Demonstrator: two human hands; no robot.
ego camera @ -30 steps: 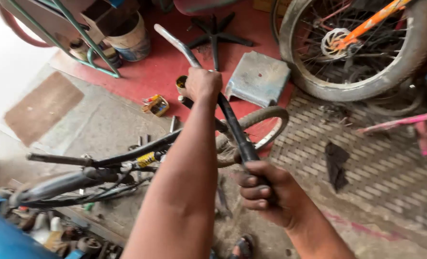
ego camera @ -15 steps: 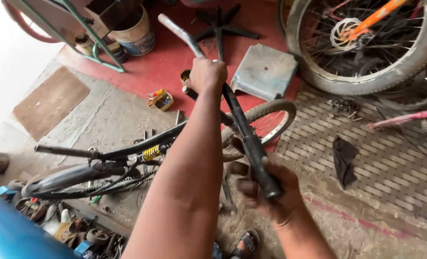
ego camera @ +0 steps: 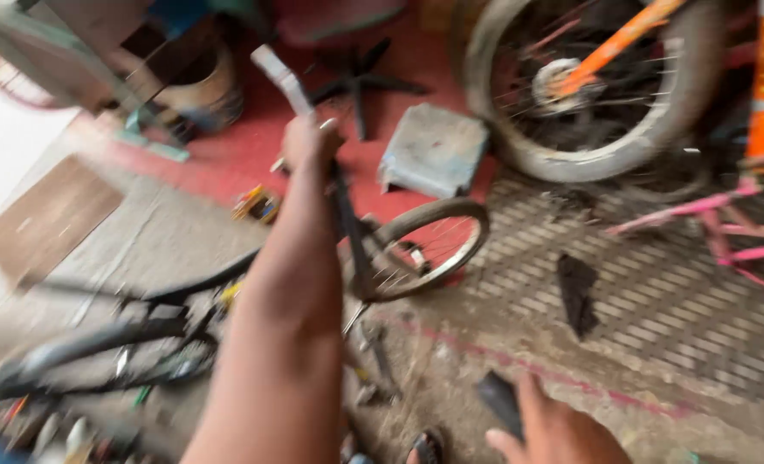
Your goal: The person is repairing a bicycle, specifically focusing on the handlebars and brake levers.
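Left hand point(ego camera: 310, 142) at about 11 o'clock from frame centre, arm stretched out, fingers clamped round a black handlebar point(ego camera: 340, 202) near its upper end. Pale grey brake lever point(ego camera: 279, 76) jutting from above that fist toward 11 o'clock. Handlebar running down from the fist toward 5 o'clock, ending near a small bicycle wheel point(ego camera: 425, 245) that lies on the floor just right of centre. Right hand point(ego camera: 553, 430) at the bottom edge, around 5 o'clock, fingers spread apart, touching or just beside a black grip-like piece point(ego camera: 498, 399); contact impossible to tell through the blur. Dark bicycle frame tubes point(ego camera: 115, 335) lying across the concrete floor at 8 o'clock, well apart from the right hand. Square grey block point(ego camera: 433, 150) on the red floor at 12 o'clock, just right of the left hand. Large wheel point(ego camera: 588, 94) with an orange fork point(ego camera: 614, 43) standing at 1 o'clock. Pink frame point(ego camera: 717, 232) at 3 o'clock over the ribbed metal plate point(ego camera: 657, 292). Black scrap point(ego camera: 575, 292) resting on that plate. Flat brown board point(ego camera: 47, 219) at 9 o'clock. Round bucket point(ego camera: 197, 86) at 10 o'clock, near the top left corner. Whole view smeared by motion.
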